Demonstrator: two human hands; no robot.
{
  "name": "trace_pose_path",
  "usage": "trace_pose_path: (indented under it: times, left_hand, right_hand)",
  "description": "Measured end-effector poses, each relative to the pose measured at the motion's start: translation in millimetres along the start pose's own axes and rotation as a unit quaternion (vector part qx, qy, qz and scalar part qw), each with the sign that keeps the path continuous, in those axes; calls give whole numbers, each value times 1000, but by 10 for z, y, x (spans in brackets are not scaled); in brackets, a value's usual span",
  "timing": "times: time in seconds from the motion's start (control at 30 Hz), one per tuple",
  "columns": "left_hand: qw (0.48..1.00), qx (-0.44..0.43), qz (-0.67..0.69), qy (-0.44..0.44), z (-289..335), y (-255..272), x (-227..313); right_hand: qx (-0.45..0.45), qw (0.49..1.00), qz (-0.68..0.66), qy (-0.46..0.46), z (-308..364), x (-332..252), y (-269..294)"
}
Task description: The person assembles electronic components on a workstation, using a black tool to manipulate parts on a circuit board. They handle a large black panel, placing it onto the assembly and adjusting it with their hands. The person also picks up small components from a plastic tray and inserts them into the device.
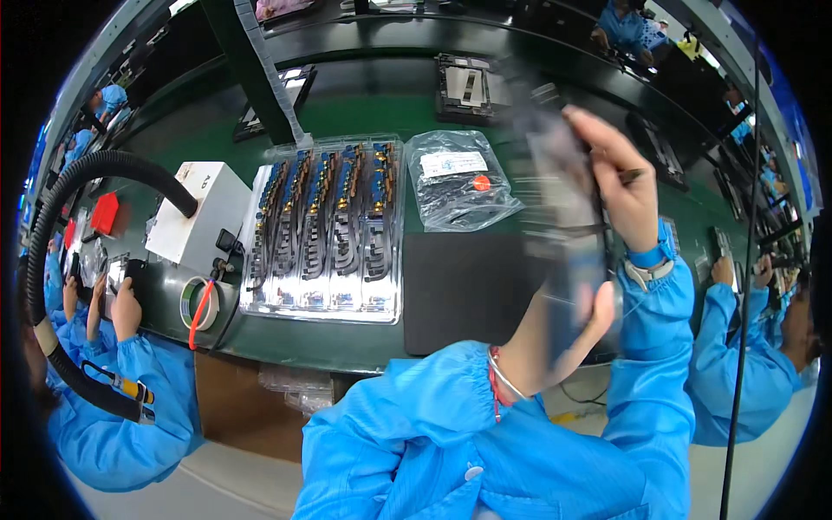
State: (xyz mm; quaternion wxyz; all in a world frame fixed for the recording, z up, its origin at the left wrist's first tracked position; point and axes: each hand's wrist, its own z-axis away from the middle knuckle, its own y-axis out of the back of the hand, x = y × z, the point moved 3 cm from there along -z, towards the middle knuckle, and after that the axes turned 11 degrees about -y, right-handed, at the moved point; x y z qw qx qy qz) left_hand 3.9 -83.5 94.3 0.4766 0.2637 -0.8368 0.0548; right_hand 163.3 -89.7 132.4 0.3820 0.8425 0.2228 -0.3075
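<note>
In front of me at the right, a long flat dark panel (565,204) is held up in both hands, smeared by motion, so its exact kind cannot be told. My left hand (572,334) closes on its lower end, with the thumb across the front. Toward its upper right side, my right hand (617,169) grips with bent fingers. Behind and below the panel lies a black mat (464,286). Left of the mat, a clear plastic tray (394,299) holds several rows of small circuit parts with blue ends. A clear bag (459,186) of dark parts sits beyond the mat.
At the left stand a white box (192,212) with a black flexible hose (39,260), and a tape roll (198,303). A fixture (466,87) lies at the back. A post (251,69) rises behind the tray. Co-workers' hands (126,308) and sleeves flank both sides.
</note>
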Motion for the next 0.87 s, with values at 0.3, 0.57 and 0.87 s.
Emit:
trace_pose_path:
  times: [0.3,0.57,0.87]
  left_hand:
    - [759,346,478,273,996,-634,-797]
    - [687,253,565,380,1075,-261,-735]
    - [952,-153,-265,-5,1632,900,-465]
  right_hand:
    - [-292,931,186,-113,411,282,-488]
    - [-268,918,272,-102,662,399,-712]
    - [-156,904,396,34,725,396,-538]
